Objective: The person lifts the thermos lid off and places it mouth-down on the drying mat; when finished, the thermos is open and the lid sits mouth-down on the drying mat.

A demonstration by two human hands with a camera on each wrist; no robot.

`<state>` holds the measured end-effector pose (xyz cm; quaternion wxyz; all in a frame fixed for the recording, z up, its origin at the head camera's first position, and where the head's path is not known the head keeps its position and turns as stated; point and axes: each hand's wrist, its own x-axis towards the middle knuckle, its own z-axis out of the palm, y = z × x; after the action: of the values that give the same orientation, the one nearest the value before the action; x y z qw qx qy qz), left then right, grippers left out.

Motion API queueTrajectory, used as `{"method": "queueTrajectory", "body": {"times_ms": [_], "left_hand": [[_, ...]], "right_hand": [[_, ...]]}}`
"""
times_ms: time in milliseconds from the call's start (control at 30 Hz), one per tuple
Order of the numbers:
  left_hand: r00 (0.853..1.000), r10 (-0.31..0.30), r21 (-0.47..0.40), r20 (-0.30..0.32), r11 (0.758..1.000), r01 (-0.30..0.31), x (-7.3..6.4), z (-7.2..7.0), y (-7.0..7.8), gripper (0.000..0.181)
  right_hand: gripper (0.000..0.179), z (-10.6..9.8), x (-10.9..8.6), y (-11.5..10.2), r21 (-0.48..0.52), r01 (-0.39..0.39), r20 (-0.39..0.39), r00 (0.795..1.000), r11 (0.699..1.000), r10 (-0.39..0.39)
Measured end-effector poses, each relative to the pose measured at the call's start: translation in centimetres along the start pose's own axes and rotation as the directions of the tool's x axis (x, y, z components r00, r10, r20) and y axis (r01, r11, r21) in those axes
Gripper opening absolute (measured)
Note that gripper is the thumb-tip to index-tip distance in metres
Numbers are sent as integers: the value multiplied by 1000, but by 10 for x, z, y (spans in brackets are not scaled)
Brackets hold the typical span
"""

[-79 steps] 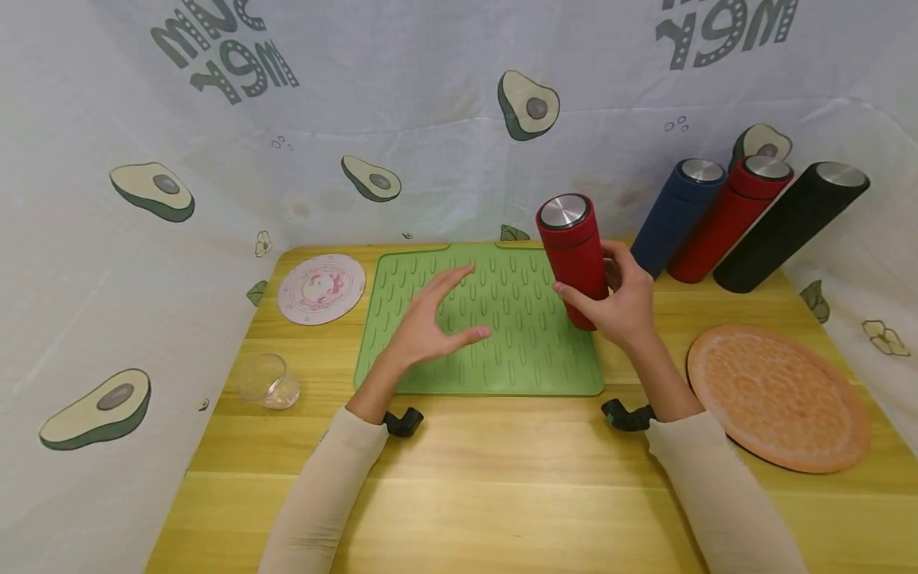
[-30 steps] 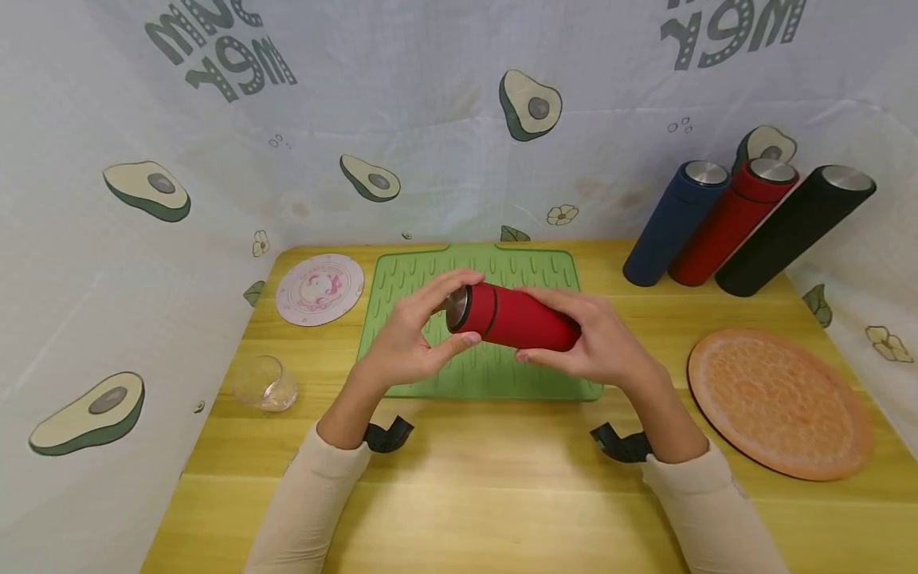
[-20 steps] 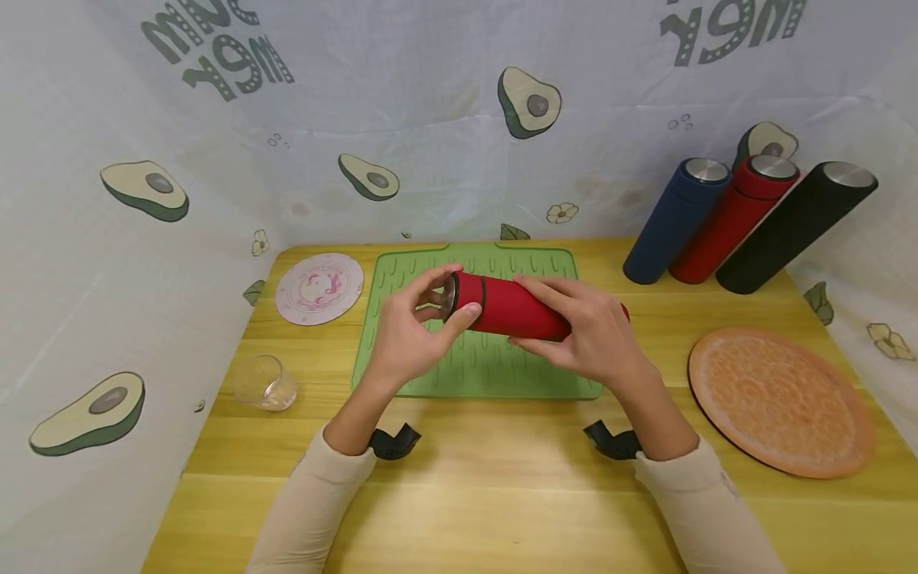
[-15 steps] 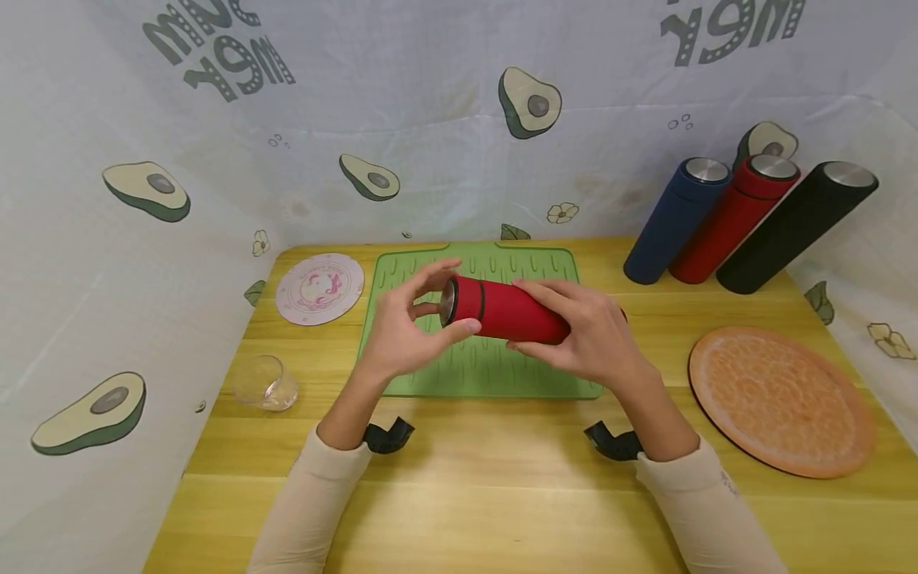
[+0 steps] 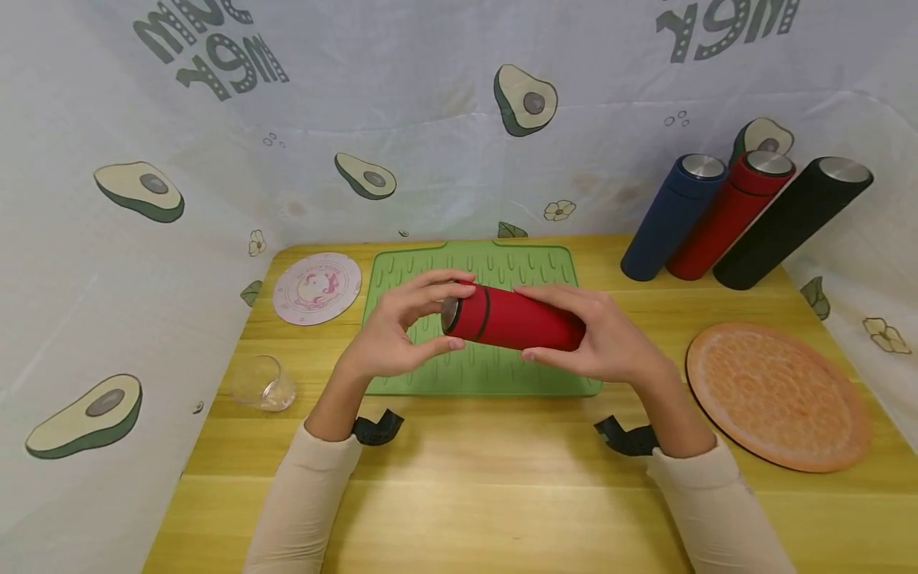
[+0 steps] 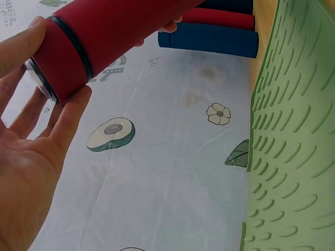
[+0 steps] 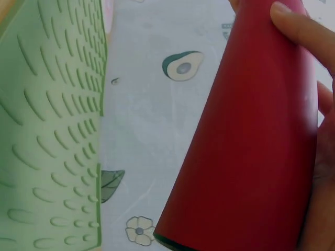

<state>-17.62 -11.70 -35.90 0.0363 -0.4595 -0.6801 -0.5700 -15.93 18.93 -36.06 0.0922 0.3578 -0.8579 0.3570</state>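
A red thermos [image 5: 534, 320] lies nearly level in the air over the green ridged mat [image 5: 495, 375], its steel-topped end toward the left. My right hand [image 5: 610, 335] grips the body near its base, thumb below and fingers over the far side. At the other end my left hand [image 5: 383, 335] holds the red lid [image 5: 469, 315] between thumb and fingers. The left wrist view shows the fingertips on the lid [image 6: 60, 57], beside the dark ring that parts it from the body. Much of the body [image 7: 246, 146] fills the right wrist view.
A blue thermos [image 5: 670, 219], another red thermos [image 5: 727, 215] and a tall black one [image 5: 789, 223] stand at the back right. In front of them lies a round orange mat [image 5: 778, 396]. A pink round coaster [image 5: 318, 288] and a clear glass [image 5: 264, 384] sit on the left.
The right hand has brought the thermos from upright at the right to lying level in the middle. The left hand, apart from it at first, has taken the lid; its fingers have since shifted there.
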Motion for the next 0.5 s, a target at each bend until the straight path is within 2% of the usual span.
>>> {"method": "queueTrajectory", "body": {"times_ms": [300,400,500], "left_hand": [[994,-45,32,-103,998,48,-2,6,-1,61],[985,-87,51,-151,994,96,-1,9,-2,60],[968,-147,74,-204,983,165,1,13,0,58]], "right_hand": [[76,3,0,1,-40,24,-63,998,999,-26],[76,4,-1,2,-72,21,-82,996,997,-27],[76,5,-2,4,-97,20,-99,995,995,-30]]}}
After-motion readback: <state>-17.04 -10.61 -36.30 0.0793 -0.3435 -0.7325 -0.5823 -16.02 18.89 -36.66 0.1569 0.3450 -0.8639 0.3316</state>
